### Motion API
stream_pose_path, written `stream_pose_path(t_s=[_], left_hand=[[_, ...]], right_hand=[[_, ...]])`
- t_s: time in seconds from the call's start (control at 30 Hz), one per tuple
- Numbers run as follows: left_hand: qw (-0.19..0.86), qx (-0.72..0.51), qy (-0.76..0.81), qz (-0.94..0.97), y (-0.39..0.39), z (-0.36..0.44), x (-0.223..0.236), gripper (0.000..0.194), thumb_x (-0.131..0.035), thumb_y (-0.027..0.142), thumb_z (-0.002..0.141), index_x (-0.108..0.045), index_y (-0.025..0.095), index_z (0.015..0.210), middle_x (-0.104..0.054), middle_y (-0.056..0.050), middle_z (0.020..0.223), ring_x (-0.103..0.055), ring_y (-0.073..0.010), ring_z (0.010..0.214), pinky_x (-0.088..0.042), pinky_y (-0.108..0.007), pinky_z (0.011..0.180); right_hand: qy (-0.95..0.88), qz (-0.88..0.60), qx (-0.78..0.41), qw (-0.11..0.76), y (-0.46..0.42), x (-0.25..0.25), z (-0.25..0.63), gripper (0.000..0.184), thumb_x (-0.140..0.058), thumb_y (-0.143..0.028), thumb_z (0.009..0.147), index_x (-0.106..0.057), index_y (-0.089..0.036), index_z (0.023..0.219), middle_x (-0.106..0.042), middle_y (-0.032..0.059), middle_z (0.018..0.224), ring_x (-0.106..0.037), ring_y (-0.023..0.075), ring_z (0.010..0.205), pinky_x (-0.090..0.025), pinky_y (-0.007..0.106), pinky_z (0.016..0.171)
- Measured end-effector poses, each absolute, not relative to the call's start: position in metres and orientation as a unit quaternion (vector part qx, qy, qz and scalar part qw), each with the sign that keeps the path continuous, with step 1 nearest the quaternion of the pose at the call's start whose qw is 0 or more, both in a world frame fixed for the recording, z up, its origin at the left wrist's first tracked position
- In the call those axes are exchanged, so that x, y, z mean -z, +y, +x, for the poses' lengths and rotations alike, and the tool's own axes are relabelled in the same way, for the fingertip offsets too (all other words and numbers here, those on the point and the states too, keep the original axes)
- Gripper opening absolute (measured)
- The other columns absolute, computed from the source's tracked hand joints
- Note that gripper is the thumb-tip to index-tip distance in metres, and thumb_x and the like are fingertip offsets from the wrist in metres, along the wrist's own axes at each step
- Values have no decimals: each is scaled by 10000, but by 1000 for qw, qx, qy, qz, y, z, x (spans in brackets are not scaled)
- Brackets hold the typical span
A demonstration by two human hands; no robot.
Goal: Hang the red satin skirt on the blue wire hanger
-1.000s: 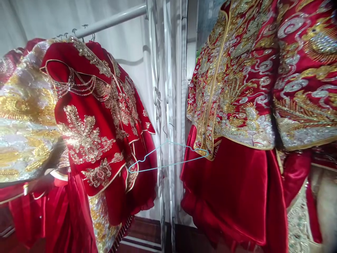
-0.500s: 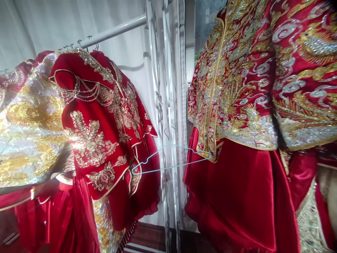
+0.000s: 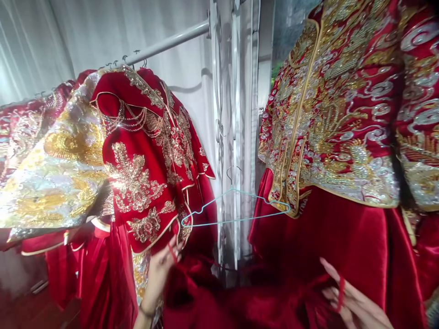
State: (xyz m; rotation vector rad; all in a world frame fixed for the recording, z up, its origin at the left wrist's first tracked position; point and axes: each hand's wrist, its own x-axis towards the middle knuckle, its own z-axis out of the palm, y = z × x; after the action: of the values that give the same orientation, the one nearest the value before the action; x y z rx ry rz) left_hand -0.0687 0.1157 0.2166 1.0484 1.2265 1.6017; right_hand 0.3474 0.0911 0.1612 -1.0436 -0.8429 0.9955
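Observation:
A dark red satin garment (image 3: 240, 304) is stretched low between my two hands. My left hand (image 3: 160, 270) is raised at the bottom centre-left, with a thin red strap of that garment pinched across its fingers. At the bottom right, my right hand (image 3: 350, 301) has a second red strap looped over its spread fingers. Just above the hands, an empty light-blue wire hanger (image 3: 236, 206) hangs by its hook on a white ornate metal stand (image 3: 224, 132).
Several red jackets with gold and silver embroidery (image 3: 144, 151) hang from a white rail (image 3: 171, 41) on the left. A red embroidered jacket over a red skirt (image 3: 336, 114) fills the right. White curtains hang behind, and a dark floor shows at lower left.
Both hands have come up into view from below, lifting the dark red garment by its straps. The view has shifted left, so everything sits further right in frame.

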Motion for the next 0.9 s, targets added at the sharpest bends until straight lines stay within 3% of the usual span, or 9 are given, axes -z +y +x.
stream_pose_path(t_s=[0.1, 0.23, 0.4, 0.6, 0.73, 0.9], left_hand=[[310, -691, 474, 450, 158, -67, -244, 518, -731, 256, 552, -637, 133, 1047, -666, -93, 1058, -569, -251, 1059, -401, -395, 985], [291, -691, 474, 461, 203, -59, -242, 416, -729, 192, 526, -677, 95, 928, -654, -118, 1075, -591, -248, 1021, -431, -384, 952], [215, -675, 524, 472, 223, -61, -239, 365, -677, 247, 600, -677, 101, 935, -700, -119, 939, -662, -223, 826, -523, -333, 771], [237, -687, 507, 463, 227, -86, -259, 422, -692, 308, 549, -681, 86, 907, -710, -51, 654, -647, -184, 579, -511, -270, 563], [259, -666, 508, 481, 228, -93, -266, 395, -719, 306, 506, -697, 95, 839, -707, -33, 645, -633, -164, 584, -502, -250, 577], [273, -652, 498, 502, 226, -95, -261, 418, -716, 332, 523, -695, 96, 867, -688, -29, 615, -639, -188, 623, -507, -269, 588]], right_hand=[[-327, -430, -425, 726, 106, -183, 330, 502, -773, -330, 513, -674, -254, 1000, -508, 58, 1275, -654, 196, 765, -555, 239, 628], [-350, -414, -390, 744, 129, -200, 314, 372, -773, -347, 525, -717, -197, 861, -635, 116, 1084, -660, 247, 788, -566, 310, 675], [-436, -399, -365, 719, 159, -217, 322, 354, -752, -398, 556, -716, -199, 847, -689, 91, 936, -634, 280, 897, -511, 421, 837], [-506, -443, -263, 692, 195, -237, 348, 478, -715, -480, 569, -688, -187, 946, -659, 89, 1004, -593, 306, 986, -430, 459, 925], [-571, -440, -274, 637, 212, -254, 354, 495, -688, -539, 568, -704, -175, 902, -675, 101, 963, -617, 306, 935, -440, 459, 903], [-657, -420, -303, 548, 221, -288, 345, 439, -700, -491, 573, -713, -166, 867, -693, 95, 923, -630, 284, 899, -443, 432, 891]])
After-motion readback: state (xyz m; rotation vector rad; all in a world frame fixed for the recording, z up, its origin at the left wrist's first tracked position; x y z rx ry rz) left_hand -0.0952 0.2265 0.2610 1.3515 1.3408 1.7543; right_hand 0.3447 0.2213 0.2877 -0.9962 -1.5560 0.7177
